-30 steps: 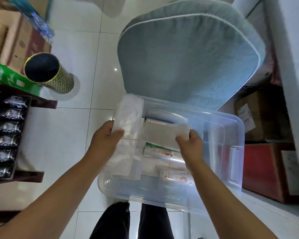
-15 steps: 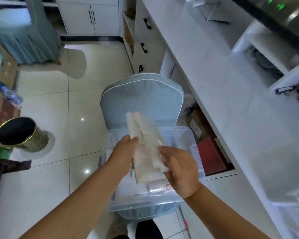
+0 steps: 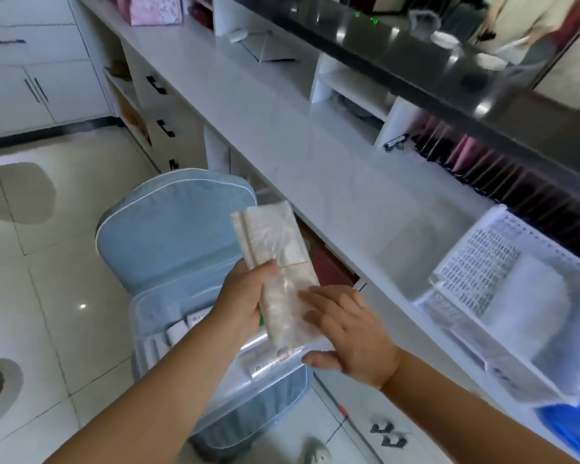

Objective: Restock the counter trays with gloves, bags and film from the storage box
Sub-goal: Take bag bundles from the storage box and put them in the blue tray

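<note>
Person stands over the storage box [image 3: 141, 306], a clear plastic one sitting on a blue padded chair [image 3: 168, 229]. Right above the box, both hands are at a flat clear plastic pack [image 3: 275, 249] with a thin band round its middle. The pack is upright, top leaning a bit left. Bags or gloves inside: cannot tell.

Left hand [image 3: 245, 296] grips the pack from its left side at mid-height, fingers curled behind, thumb on the front. Right hand [image 3: 352, 333] is spread nearly flat, fingers straight, tips laid on the pack's lower right. Its thumb sticks out below, apart from the pack, so nothing is clasped.

Inside the box, under the hands, labelled rolls [image 3: 265, 365] lie flat. Right of the box runs the white counter [image 3: 282, 155]. Further right of the box, up on that counter, is a white perforated tray [image 3: 498, 214] with a pale translucent wad in it. Far right of the box is something blue [image 3: 570, 426], too blurred to tell. Just right of the box, under the counter, is a red carton [image 3: 329, 267]. Left of the box is glossy white tile floor [image 3: 64, 279].
</note>
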The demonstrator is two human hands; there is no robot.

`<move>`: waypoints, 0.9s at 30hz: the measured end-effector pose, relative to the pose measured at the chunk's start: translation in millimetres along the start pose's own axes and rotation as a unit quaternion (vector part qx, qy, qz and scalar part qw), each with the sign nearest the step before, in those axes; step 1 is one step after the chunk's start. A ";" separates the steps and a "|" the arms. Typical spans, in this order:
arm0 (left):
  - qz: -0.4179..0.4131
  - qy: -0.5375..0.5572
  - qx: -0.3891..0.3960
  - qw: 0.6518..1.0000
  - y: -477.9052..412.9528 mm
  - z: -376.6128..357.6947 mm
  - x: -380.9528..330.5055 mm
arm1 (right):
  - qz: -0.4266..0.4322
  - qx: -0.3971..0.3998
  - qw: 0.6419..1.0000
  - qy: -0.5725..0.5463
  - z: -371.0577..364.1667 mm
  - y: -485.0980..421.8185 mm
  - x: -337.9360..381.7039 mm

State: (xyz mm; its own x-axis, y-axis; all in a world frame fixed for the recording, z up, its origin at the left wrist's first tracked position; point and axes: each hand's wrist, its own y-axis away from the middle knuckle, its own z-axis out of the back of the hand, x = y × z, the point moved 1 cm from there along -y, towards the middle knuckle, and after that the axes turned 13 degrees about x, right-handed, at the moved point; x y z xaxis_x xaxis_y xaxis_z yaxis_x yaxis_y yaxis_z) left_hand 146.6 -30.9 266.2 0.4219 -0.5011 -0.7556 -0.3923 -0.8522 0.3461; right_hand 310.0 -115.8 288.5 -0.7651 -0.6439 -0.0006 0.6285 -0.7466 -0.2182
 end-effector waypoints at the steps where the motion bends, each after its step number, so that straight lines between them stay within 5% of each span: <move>1: -0.005 -0.007 0.019 1.000 -2.4 -10.2 1.4 | -0.054 -0.018 0.998 -0.030 6.6 10.5 -4.4; 4: -0.005 -0.034 0.067 0.997 -8.1 -49.1 13.5 | -0.264 -0.099 0.949 -0.142 27.7 30.4 -19.3; 7: -0.019 -0.044 0.103 0.994 -7.6 -100.4 33.3 | -0.435 -0.152 0.824 -0.329 44.8 49.9 -37.7; 9: -0.028 -0.053 0.125 0.990 -4.9 -137.4 49.1 | -0.475 -0.198 0.766 -0.385 58.3 76.0 -50.7; 15: -0.001 -0.067 0.222 0.973 16.3 -261.2 108.2 | -0.508 -0.268 0.716 -0.397 114.5 187.8 -81.7; 23: 0.008 -0.056 0.257 0.965 38.2 -395.2 204.4 | -0.521 -0.298 0.739 -0.306 151.9 335.3 -126.5; 27: 0.024 -0.027 0.277 0.960 40.1 -434.1 237.7 | -0.527 -0.243 0.658 -0.479 159.8 382.6 -151.0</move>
State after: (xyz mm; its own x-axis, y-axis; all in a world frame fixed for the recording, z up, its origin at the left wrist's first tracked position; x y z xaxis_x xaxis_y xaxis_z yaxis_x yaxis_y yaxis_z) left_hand 585.9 -249.5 341.9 0.3549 -0.5173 -0.7787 -0.7915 -0.6096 0.0442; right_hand 688.4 -330.9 361.0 -0.1540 0.2044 0.9667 -0.4782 -0.8716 0.1081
